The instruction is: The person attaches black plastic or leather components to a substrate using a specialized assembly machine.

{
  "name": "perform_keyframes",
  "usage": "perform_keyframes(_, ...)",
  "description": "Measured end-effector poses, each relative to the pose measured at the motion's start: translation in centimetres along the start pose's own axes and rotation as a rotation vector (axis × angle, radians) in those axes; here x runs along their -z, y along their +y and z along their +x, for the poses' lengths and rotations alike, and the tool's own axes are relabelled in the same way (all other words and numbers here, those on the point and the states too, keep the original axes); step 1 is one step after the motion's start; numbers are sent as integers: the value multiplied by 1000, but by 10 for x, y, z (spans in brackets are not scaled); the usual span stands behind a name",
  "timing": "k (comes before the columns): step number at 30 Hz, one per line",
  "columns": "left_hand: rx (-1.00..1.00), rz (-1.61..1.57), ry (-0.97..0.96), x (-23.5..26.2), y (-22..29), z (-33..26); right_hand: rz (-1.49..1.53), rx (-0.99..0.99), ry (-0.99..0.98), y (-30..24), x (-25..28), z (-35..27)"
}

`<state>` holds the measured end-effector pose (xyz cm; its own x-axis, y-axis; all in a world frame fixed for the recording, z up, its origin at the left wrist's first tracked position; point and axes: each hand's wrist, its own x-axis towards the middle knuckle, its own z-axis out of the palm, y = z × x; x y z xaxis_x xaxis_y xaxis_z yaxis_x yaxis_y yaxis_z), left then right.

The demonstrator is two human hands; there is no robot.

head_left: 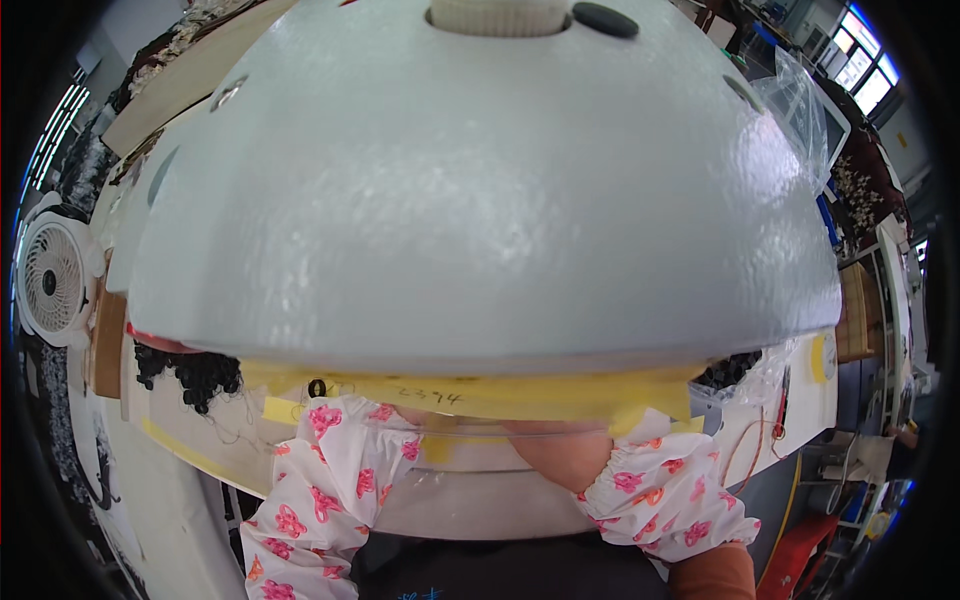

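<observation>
A big pale grey machine housing, shaped like a sewing machine head, fills most of the view. Both my forearms reach beneath its near edge in white sleeve covers with pink flowers. Of my left hand only a sliver shows beside its cuff. The back of my right hand is visible at the machine's lower edge, behind a clear edge. Fingers of both hands are hidden, and so is anything they hold. Yellow tape with handwriting runs along the machine's front. Black curly hair lies left of my left sleeve.
More black hair and clear plastic lie on the right of the worktable, near a roll of yellow tape and a reddish cord. A white fan stands far left; a wooden box is at right.
</observation>
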<state>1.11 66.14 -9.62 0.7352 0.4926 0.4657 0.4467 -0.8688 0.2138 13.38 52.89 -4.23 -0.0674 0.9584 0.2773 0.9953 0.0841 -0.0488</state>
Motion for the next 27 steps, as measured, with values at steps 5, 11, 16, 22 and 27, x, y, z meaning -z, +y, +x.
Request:
perform_keyframes(5, 225, -272, -244, -7, 9, 5, 94, -96, -3, 8, -1, -6)
perform_keyframes(11, 236, -361, 69, 29, 31, 7, 176, -23, 154, 13, 2, 0)
perform_keyframes(16, 85, -161, 64, 63, 33, -7, 126, -105, 266, 55, 32, -2)
perform_keyframes(22, 296, -171, 49, 85, -12, -36, -283, -434, 163, 142, 43, -28)
perform_keyframes(27, 265, -217, 212, 90, -9, -22, -157, -591, 104, 159, 32, -30)
